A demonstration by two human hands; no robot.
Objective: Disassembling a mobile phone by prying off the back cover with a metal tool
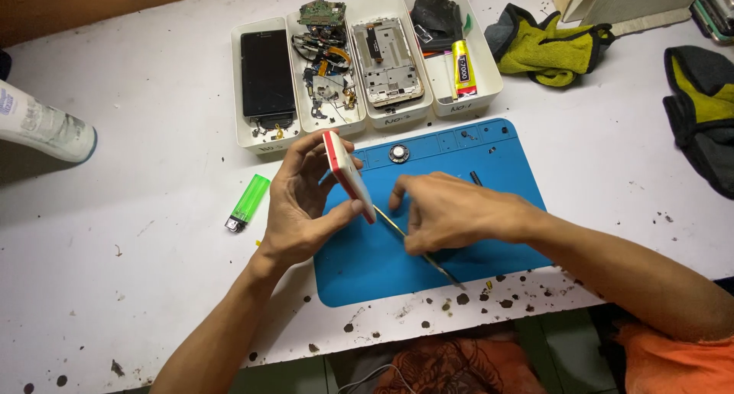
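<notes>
Patience matters here: my left hand (302, 203) clamps the red-edged phone (348, 176) on edge above the blue mat (459, 153), while my right hand (447, 210) pinches a thin pry tool (390, 224) at its seam; I'd keep it shallow.

We see a black phone screen (267, 74), flat & dark, in the leftmost of 4 white trays (239, 88) at approx 12 o'clock on the counter (138, 134). In the rightmost tray, approx 1 o'clock, a yellow glue tube (462, 66) w/ a black label lies lengthwise. At 9 o'clock, far left edge, a white cylindrical bottle (42, 125) on its side, w/ a pale label, blue print near the cut-off end. Each tray front carries small grey marking. At centre our left hand (302, 203) holds a thin red-edged white panel (348, 176) on edge; can't tell if it's a screen.
</notes>
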